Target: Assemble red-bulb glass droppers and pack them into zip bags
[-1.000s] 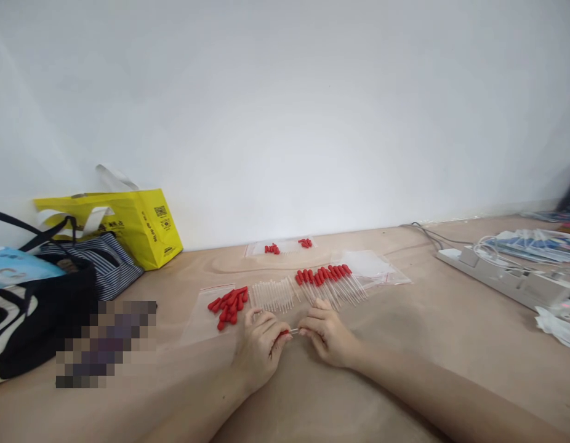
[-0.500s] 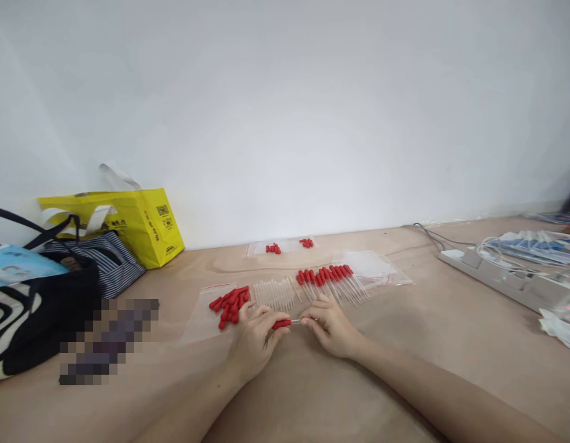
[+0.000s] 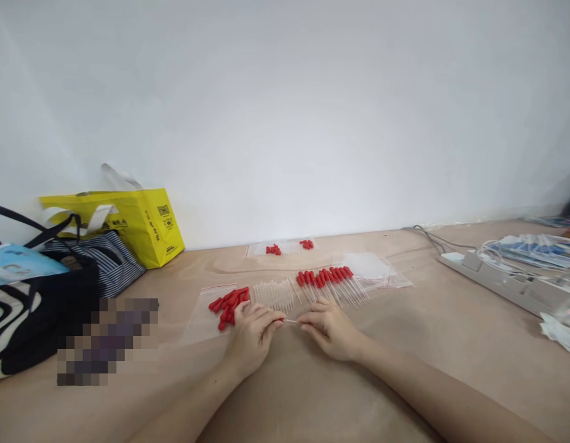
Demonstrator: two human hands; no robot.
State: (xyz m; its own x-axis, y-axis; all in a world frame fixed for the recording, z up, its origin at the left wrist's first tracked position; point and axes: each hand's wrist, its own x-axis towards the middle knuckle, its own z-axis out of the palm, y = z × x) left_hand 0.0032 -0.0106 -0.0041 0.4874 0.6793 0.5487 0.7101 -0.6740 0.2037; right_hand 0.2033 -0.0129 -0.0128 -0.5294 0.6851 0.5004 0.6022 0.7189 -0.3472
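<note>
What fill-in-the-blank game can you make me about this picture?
The left hand holds a bulb coloured ____.
The tube in the right hand points toward the ____ hand.
The bag with white handles is coloured ____.
The power strip is on the picture's ____ side.

Missing words: red; left; yellow; right.

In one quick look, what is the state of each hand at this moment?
Left hand: closed, holding a red cap.
Right hand: closed, holding a thin clear tube.
</note>
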